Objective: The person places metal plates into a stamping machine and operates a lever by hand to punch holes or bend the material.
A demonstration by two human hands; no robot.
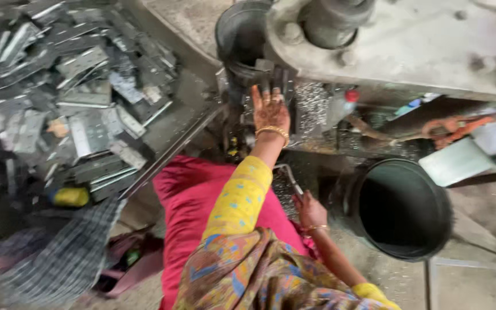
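My left hand, with a gold bangle and a yellow sleeve, stretches forward to the grey press machine. Its fingers grip the near edge of a dark metal plate under the press head. My right hand is low by my pink-clad lap and is closed around a thin metal lever that angles up and to the left. Shiny metal shavings cover the bed beside the plate.
A heap of grey metal plates fills the left. A big dark bucket stands at my right, with another dark container behind the press. A yellow object, checked cloth, an orange cord and a red-capped bottle lie around.
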